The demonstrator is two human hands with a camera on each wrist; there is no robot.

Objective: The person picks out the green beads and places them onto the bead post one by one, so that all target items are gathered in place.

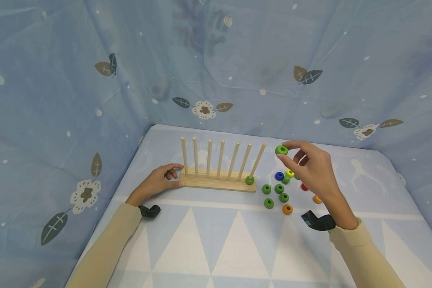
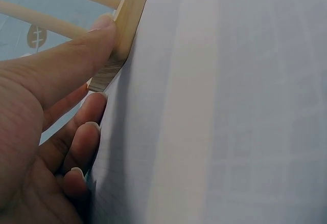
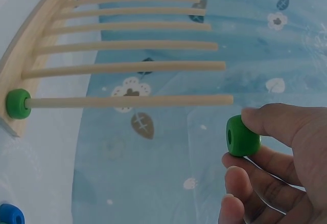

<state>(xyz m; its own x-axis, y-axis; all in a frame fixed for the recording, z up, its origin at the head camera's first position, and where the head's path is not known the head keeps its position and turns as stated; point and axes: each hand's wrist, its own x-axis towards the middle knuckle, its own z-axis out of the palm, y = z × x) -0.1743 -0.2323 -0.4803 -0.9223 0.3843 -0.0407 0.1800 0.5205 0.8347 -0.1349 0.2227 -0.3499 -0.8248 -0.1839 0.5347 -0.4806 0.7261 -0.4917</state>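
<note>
Holding a smooth, green, rounded bead (image 1: 281, 150) with a central hole in a narrow thumb-and-finger pinch of the right hand (image 1: 311, 166), right of and apart from the tip of the rightmost round, pale wooden peg (image 1: 257, 160). Probably light, stiff and hard to break, perhaps slightly slippery on the curved side; best taken by the outer wall, leaving the hole free. Also gripping the left end of the long, pale wooden base (image 1: 216, 184) with the left hand (image 1: 156, 182).

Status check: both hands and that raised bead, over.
Right hand pinching green bead beside rightmost peg, not threaded. Left hand holding left end of wooden rack. Lower bead at that peg's base; nothing visible blocking its tip.
</note>
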